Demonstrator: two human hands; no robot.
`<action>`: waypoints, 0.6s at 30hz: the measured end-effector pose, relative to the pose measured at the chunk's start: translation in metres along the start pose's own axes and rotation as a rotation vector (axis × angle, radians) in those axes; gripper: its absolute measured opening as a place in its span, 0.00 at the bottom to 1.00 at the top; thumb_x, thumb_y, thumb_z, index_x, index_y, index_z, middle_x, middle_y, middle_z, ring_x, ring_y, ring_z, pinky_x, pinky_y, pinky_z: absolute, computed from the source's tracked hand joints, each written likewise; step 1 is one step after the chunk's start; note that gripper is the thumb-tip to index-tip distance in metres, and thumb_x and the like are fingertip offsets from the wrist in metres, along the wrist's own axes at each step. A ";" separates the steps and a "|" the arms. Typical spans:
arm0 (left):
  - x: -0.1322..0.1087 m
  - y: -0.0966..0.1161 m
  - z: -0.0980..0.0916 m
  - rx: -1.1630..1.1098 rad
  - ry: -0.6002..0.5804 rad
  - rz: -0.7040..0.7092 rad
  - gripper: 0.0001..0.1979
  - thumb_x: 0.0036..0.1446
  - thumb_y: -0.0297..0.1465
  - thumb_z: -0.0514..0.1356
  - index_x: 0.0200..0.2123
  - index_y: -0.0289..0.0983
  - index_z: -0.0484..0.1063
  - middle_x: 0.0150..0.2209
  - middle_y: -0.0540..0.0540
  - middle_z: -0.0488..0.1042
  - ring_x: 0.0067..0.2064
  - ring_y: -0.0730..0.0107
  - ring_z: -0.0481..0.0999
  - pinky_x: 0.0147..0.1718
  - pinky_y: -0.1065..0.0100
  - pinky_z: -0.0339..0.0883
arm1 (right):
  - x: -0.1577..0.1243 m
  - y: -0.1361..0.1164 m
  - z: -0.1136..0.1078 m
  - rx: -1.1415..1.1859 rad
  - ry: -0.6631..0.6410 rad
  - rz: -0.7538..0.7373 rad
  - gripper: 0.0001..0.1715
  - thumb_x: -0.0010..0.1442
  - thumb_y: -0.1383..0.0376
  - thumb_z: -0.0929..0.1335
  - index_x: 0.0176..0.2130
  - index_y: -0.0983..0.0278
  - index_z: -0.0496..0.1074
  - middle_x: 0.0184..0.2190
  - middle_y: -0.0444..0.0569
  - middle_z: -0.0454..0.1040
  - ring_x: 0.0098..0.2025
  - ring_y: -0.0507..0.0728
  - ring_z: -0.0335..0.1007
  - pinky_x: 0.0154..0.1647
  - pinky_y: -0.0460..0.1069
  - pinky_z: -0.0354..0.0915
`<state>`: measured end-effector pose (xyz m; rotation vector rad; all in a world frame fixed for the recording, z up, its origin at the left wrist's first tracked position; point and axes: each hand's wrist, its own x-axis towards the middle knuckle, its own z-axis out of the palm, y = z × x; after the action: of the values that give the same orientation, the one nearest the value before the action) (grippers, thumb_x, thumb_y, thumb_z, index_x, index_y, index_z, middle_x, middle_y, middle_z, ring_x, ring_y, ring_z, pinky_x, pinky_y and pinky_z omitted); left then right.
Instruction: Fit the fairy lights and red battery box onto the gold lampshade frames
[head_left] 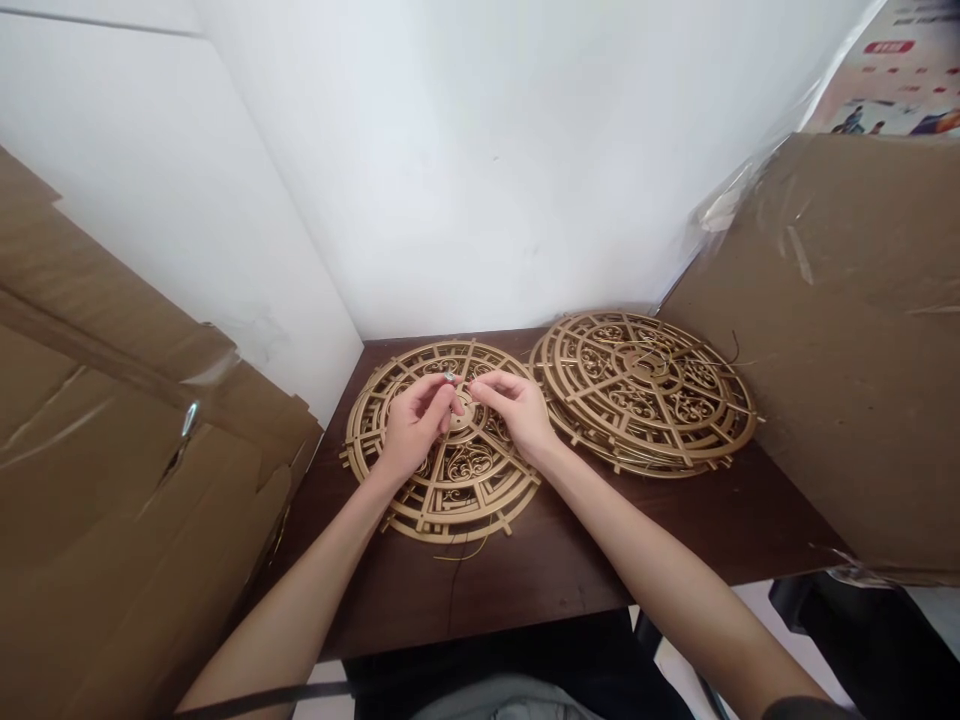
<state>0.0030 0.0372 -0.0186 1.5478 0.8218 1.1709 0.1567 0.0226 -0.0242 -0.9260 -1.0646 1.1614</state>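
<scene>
My left hand [417, 420] is closed in a pinch, with a small shiny greenish piece [450, 377] at its fingertips, too small to name. Facing it, my right hand [519, 408] also pinches at the fingertips; what it grips is too small to make out. Both hands are above the centre of a stack of round gold openwork panels [469, 463], which have ring-shaped rims, spokes and scrollwork. A thin gold wire [471, 555] curves out at the front edge of this stack.
To the right, a taller stack of similar gold panels [651, 395] lies on the dark brown table [559, 545]. Cardboard sheets [862, 340] flank the table on the right and left, and a white wall [495, 170] stands behind it.
</scene>
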 end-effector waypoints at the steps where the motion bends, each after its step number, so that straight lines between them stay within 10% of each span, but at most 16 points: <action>1: -0.001 0.000 0.001 0.034 -0.006 0.007 0.13 0.59 0.37 0.57 0.42 0.34 0.72 0.26 0.49 0.72 0.19 0.82 0.64 0.15 0.78 0.56 | 0.000 0.000 0.000 0.012 -0.005 0.001 0.09 0.49 0.59 0.74 0.29 0.62 0.77 0.27 0.44 0.75 0.30 0.52 0.67 0.37 0.49 0.63; 18: -0.004 0.003 0.001 0.111 -0.096 0.014 0.18 0.57 0.36 0.59 0.50 0.36 0.66 0.22 0.51 0.73 0.16 0.80 0.66 0.16 0.77 0.61 | -0.001 -0.003 0.000 -0.033 -0.018 -0.010 0.11 0.47 0.58 0.75 0.29 0.62 0.79 0.29 0.46 0.78 0.31 0.54 0.70 0.39 0.51 0.65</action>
<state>0.0022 0.0322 -0.0170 1.6891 0.8253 1.0675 0.1575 0.0214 -0.0217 -0.9364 -1.1049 1.1490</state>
